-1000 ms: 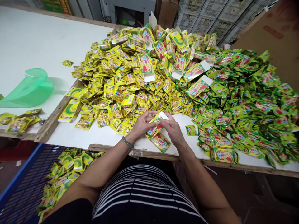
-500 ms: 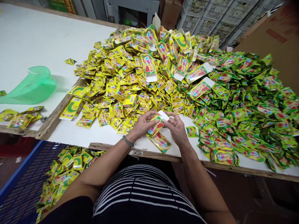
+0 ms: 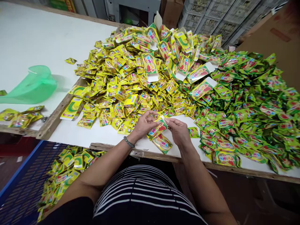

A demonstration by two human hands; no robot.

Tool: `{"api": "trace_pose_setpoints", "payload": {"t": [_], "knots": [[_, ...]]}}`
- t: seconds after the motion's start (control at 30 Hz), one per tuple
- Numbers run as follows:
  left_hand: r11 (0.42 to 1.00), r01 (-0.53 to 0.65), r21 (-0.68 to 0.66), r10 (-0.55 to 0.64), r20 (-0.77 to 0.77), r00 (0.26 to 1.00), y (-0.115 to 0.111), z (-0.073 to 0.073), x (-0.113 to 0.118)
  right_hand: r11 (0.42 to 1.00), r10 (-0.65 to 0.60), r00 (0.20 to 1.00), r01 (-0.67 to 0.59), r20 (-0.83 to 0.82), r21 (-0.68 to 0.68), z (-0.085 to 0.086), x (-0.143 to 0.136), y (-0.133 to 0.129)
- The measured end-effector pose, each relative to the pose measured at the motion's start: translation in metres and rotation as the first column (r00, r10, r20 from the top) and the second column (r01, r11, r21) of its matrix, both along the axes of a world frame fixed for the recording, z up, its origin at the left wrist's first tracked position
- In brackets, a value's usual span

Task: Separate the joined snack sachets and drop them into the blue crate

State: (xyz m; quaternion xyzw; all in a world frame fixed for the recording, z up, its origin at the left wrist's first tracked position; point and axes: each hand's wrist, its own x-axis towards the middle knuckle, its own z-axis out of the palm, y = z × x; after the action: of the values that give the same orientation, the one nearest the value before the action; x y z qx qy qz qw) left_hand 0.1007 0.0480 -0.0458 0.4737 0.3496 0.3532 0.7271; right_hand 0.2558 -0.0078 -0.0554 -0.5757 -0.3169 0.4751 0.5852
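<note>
My left hand (image 3: 145, 125) grips a small yellow-green candy box (image 3: 157, 128) with a red fruit print, held just above the table's front edge. At the box's upper end, the fingers of my right hand (image 3: 178, 130) pinch the white end flap (image 3: 163, 118), now mostly covered by them. A second box (image 3: 162, 143) of the same print lies flat on the table below the held one. Beyond my hands spreads a heap of yellow sachets (image 3: 119, 84). To the right is a heap of green sachets (image 3: 248, 103), and one green sachet (image 3: 193, 132) lies beside my right wrist.
Several boxes with open flaps (image 3: 150, 67) rest on the heap. A green plastic scoop (image 3: 35, 86) lies at the left, past a wooden strip (image 3: 52, 123). Below the table edge stands a blue crate (image 3: 21, 178) holding filled boxes. Grey crates (image 3: 206, 18) and cardboard (image 3: 269, 37) are behind.
The white flap, upright and plainly visible before, is now folded down under my right fingers. My right hand has turned inward over the box end; my left hand has barely moved.
</note>
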Motion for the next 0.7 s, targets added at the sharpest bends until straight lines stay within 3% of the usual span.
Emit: {"api": "trace_pose_setpoints", "payload": {"t": [0.2, 0.3, 0.4, 0.47, 0.63, 0.7], "knots": [[0.999, 0.025, 0.021, -0.025, 0.019, 1.000, 0.000, 0.003, -0.004, 0.992, 0.128, 0.989, -0.128, 0.077, -0.006, -0.002, 0.008, -0.006], [0.999, 0.036, -0.006, -0.036, 0.040, 0.999, 0.000, 0.004, -0.005, 0.990, 0.060, 0.956, -0.094, 0.286, 0.108, 0.002, 0.000, -0.017], [0.999, 0.044, -0.009, -0.044, 0.043, 0.998, -0.001, 0.003, -0.005, 0.965, -0.089, 0.794, -0.081, 0.601, 0.249, 0.008, -0.011, -0.026], [0.998, 0.055, 0.007, -0.055, 0.028, 0.998, -0.001, 0.002, -0.004, 0.953, -0.132, 0.709, -0.101, 0.693, 0.285, 0.011, -0.016, -0.029], [0.993, 0.103, 0.052, -0.105, 0.019, 0.994, 0.002, 0.006, -0.005, 0.948, -0.158, 0.743, -0.070, 0.650, 0.311, 0.014, -0.025, -0.022], [0.992, 0.098, 0.078, -0.096, -0.035, 0.995, 0.000, 0.013, -0.013, 0.941, -0.078, 0.763, -0.157, 0.641, 0.301, 0.016, -0.028, -0.019]]}}
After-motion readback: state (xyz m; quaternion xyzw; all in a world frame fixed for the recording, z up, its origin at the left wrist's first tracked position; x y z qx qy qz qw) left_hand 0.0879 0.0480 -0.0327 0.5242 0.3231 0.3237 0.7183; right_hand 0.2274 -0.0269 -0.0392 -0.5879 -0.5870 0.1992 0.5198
